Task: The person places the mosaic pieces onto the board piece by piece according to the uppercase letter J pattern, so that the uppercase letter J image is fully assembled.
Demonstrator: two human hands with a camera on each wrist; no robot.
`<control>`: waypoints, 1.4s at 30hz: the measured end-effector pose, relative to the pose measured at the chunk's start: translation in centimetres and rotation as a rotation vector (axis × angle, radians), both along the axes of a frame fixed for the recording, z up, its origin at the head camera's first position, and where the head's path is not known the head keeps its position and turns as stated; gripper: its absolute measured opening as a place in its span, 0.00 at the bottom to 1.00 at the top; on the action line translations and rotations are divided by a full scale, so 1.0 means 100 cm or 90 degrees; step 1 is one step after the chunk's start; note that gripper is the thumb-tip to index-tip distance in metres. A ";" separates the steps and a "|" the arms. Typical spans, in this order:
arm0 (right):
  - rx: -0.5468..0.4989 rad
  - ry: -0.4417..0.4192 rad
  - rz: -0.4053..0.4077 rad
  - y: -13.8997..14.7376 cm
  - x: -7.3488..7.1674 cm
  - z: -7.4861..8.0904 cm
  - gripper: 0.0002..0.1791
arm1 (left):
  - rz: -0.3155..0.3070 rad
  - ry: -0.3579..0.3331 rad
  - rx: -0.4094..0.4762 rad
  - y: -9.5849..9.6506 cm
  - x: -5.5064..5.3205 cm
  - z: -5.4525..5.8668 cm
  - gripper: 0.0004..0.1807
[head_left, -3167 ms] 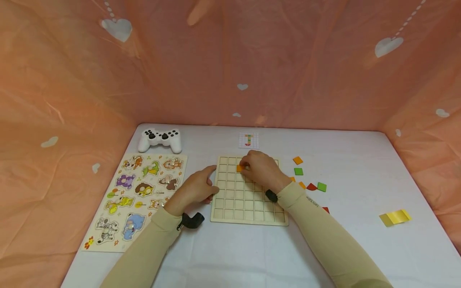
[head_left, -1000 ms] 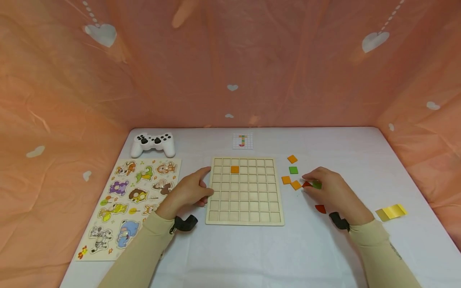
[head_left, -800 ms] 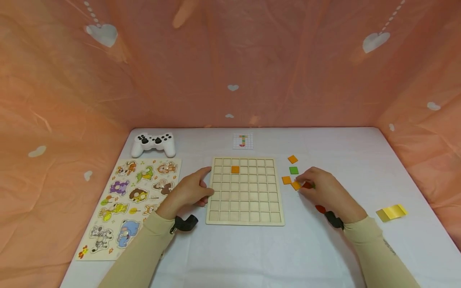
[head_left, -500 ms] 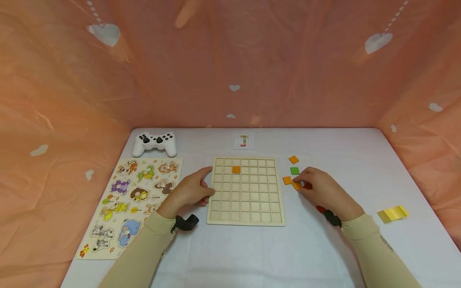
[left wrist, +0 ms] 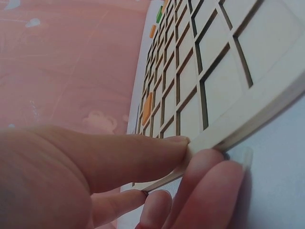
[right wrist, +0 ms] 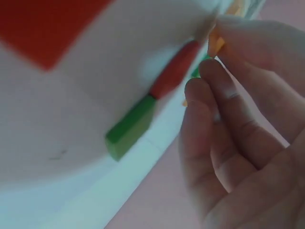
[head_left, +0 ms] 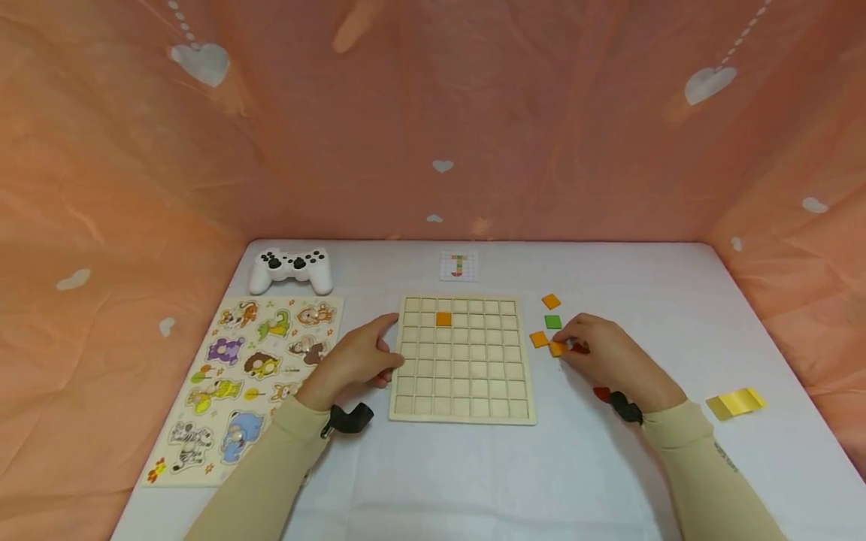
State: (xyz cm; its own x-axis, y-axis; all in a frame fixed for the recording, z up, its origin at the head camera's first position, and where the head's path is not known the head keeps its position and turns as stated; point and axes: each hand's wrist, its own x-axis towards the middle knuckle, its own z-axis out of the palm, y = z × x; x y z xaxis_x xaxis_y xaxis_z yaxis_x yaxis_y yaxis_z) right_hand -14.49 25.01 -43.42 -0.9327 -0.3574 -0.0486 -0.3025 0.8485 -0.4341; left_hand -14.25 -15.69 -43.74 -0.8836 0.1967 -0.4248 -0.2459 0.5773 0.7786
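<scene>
A wooden grid board (head_left: 460,420) lies mid-table with one orange square tile (head_left: 443,319) in a cell of its second row. My left hand (head_left: 355,359) touches the board's left edge, index finger extended to the upper part and thumb lower down; its other fingers curl beside the edge. Right of the board, my right hand (head_left: 609,364) pinches an orange tile (head_left: 557,349) between thumb and forefinger, low at the table. Close by lie another orange tile (head_left: 538,340) and a green tile (head_left: 552,321). Under the hand, the right wrist view shows a red piece (right wrist: 175,69) touching a green tile (right wrist: 131,126).
Behind the board lies a small card (head_left: 459,266) with a coloured J-shaped pattern. A white game controller (head_left: 291,270) and an animal puzzle board (head_left: 271,391) are at left. Another orange tile (head_left: 551,301), a red piece (head_left: 601,394) and a folded yellow strip (head_left: 736,403) lie at right.
My right hand has left the orange tile in the board's cell and gone right to the loose pieces. It has since shifted left from the red piece to an orange tile. My left hand stays.
</scene>
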 end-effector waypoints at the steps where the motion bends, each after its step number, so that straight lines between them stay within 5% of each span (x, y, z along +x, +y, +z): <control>1: -0.006 0.002 -0.002 -0.001 0.000 0.001 0.10 | 0.001 -0.001 -0.003 0.000 0.000 0.000 0.46; 23: -0.089 -0.003 0.031 -0.102 -0.049 0.000 0.13 | -0.001 0.003 -0.007 -0.001 0.001 -0.001 0.46; 42: -0.059 -0.017 0.026 -0.114 -0.054 -0.007 0.13 | -0.007 -0.003 -0.014 0.002 -0.001 0.000 0.47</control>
